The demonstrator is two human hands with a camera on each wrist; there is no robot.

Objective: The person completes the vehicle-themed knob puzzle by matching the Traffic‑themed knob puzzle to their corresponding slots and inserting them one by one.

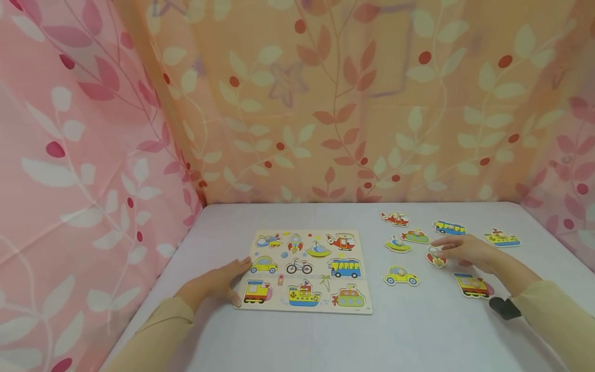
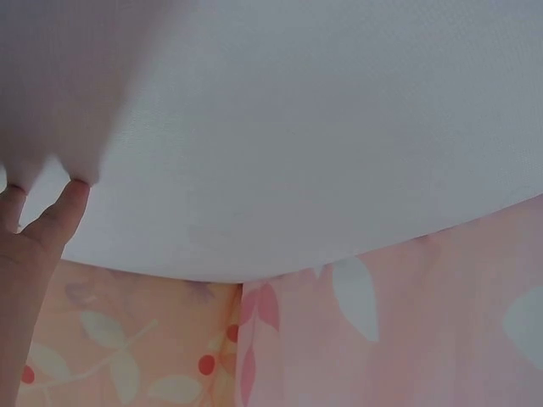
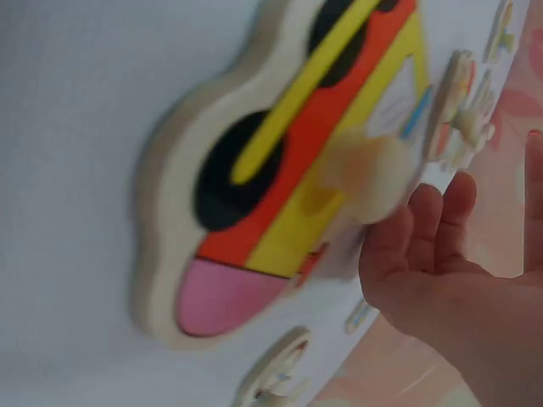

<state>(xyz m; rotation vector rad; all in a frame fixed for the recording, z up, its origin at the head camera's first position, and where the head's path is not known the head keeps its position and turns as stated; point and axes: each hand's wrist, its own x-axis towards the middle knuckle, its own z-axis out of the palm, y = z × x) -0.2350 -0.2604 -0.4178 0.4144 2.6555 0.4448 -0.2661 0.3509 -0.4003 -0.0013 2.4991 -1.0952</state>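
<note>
Left hand (image 1: 222, 281): at pale wooden board (image 1: 319, 271), left edge; grip wide
Right hand (image 1: 469, 252): bent low; can't tell grip closure
Rocket piece (image 1: 436, 261): at right fingertips
Train piece (image 1: 473, 285): thick wood, rounded knob

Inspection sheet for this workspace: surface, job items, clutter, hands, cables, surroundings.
Surface: white tabletop.
Job items: vehicle puzzle board; right of it, knobbed pieces: helicopter, bus, submarine, flying saucer, ship, car, train, rocket.
Clutter: black object by the right sleeve, unidentified.
Hands: left hand at the board's left edge; right hand at the rocket, grip unclear.
Cables: nothing seen.
Surroundings: leaf-patterned curtains, pink at the sides, orange behind.
</note>
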